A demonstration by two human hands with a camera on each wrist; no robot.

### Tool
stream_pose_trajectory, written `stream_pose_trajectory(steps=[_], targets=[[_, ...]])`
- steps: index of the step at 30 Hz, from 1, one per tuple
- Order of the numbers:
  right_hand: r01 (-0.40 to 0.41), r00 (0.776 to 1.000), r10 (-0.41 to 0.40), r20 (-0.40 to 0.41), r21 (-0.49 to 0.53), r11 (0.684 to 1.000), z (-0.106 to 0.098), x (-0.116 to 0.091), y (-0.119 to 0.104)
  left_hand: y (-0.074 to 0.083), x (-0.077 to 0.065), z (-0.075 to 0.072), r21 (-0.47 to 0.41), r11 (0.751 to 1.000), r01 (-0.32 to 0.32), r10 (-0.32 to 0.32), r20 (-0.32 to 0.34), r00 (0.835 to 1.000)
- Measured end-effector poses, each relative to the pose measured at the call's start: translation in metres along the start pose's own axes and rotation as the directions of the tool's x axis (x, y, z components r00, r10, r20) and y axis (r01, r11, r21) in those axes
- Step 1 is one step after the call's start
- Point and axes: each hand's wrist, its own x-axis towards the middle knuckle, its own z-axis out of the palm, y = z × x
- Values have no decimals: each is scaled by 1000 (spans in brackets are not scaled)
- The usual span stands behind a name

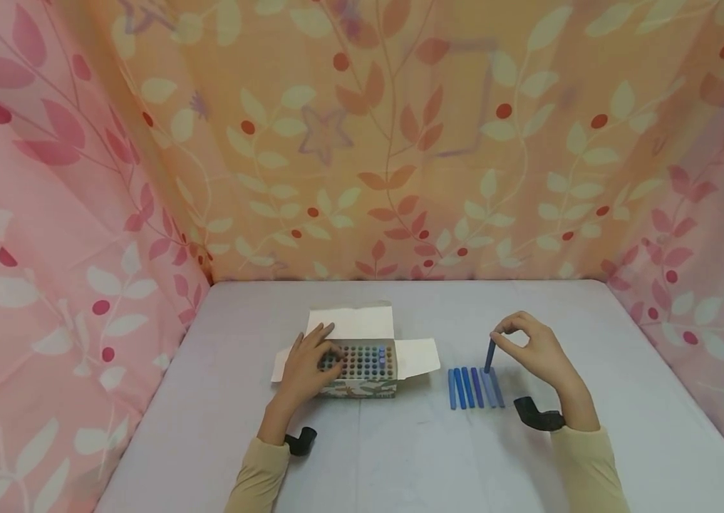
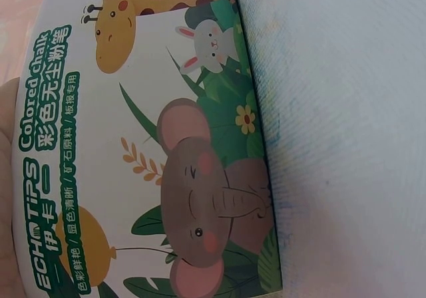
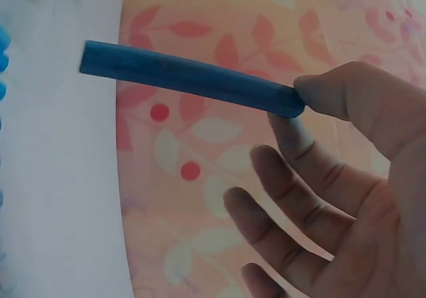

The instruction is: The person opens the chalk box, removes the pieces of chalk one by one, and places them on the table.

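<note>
My right hand (image 1: pixel 538 349) pinches one end of a dark blue chalk stick (image 3: pixel 190 78) between thumb and forefinger. The other fingers are spread apart below it in the right wrist view. In the head view the stick points down over a row of blue chalk sticks (image 1: pixel 465 388) lying side by side on the table. My left hand (image 1: pixel 311 363) rests at the left side of an opened chalk box (image 1: pixel 368 388), its fingers reaching over the top. Many chalk ends (image 1: pixel 362 362) stand upright inside, mostly dark, with a few blue ones near the right.
The box has its lid flap (image 1: pixel 355 320) raised at the back and a side flap (image 1: pixel 417 358) folded out to the right. A white cloth covers the table (image 1: pixel 394 456). Patterned curtains (image 1: pixel 394 142) hang behind it and on both sides.
</note>
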Motion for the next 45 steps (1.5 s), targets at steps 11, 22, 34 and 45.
stream_pose_trajectory(steps=[11,22,34,45], targets=[[-109,984,124,129,-115,987,-7,-15,30,-1,-2,0,2,1000,1,-1,7,1000],[-111,967,145,208,-167,980,4,-24,51,-2,0,1,9,1000,-3,3,11,1000],[-140,968,179,176,-211,967,27,-21,65,-1,0,2,14,1000,-10,10,2,1000],[-142,961,194,199,-250,958,38,-20,69,2,2,-2,5,1000,-9,9,-2,1000]])
